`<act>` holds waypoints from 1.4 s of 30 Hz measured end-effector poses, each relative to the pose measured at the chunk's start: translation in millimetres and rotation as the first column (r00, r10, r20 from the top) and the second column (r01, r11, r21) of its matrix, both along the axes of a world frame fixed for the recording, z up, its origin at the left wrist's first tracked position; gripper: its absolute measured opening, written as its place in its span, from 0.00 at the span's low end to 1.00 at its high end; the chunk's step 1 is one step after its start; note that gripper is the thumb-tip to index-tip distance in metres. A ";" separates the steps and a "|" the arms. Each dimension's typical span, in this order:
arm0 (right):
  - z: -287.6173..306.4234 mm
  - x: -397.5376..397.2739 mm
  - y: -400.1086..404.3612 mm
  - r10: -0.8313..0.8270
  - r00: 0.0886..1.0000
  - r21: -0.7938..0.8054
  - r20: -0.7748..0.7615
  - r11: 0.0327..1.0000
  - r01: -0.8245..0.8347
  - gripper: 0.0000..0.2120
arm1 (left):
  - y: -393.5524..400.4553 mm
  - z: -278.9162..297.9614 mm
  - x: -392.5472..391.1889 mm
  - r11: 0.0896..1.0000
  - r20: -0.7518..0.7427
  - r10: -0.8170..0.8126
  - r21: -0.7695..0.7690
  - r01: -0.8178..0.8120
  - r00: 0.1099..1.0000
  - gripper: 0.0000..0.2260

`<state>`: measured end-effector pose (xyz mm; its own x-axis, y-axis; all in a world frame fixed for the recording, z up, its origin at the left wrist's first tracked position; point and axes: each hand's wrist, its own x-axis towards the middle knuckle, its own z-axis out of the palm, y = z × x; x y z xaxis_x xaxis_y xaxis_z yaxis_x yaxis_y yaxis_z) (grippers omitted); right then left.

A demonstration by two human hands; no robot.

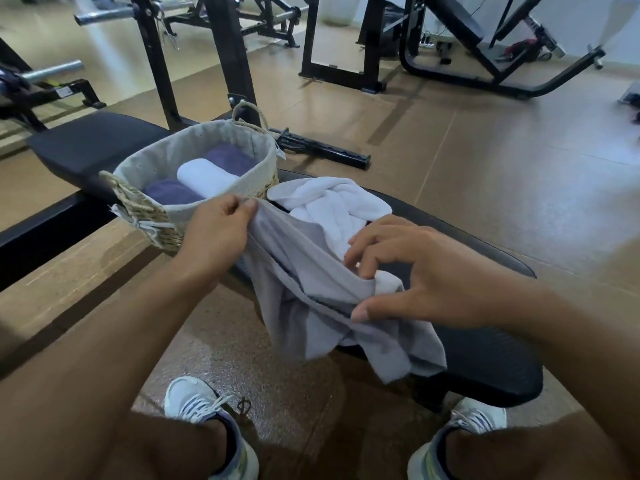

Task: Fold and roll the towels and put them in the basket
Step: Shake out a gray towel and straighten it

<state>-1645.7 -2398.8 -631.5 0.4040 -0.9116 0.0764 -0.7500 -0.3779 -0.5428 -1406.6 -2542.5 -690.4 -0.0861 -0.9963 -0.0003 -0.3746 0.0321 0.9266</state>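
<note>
From the head camera, the person's left hand (221,223) pinches one upper edge of a limp pale grey towel (308,306), its fingers (242,207) curled tight on the cloth, just beside the woven straw basket with a grey cloth liner (152,216). The right hand (415,275) pinches the same towel's edge between thumb and forefinger, the other fingers spread loose. The grey towel sags between both hands, draped over the padded black counter (485,358). A crumpled white towel (339,209) lies on the counter behind it, touching it. Inside the basket sit a rolled white towel (204,178) between two rolled purple towels (228,159).
</note>
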 end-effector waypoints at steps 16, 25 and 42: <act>-2.5 -49.7 -0.4 -0.456 0.875 0.004 0.162 0.887 0.461 0.14 | -31.5 -13.5 32.7 0.998 -0.165 0.036 0.048 -0.029 0.986 0.12; -13.8 -85.5 -1.8 -0.523 0.847 0.361 0.095 0.811 0.460 0.15 | -9.8 14.7 54.2 0.916 -0.288 -0.360 0.070 0.394 0.887 0.09; 8.9 -110.1 42.6 -0.569 0.718 0.571 0.400 0.768 0.290 0.22 | 1.2 1.4 -9.4 0.919 -0.096 -0.378 0.076 0.386 0.921 0.07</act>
<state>-1755.8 -2356.2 -622.6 -0.0228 -0.9525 -0.3036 -0.3054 0.2958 -0.9051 -1416.0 -2541.3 -688.9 -0.4637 -0.8834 -0.0677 -0.2775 0.0722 0.9580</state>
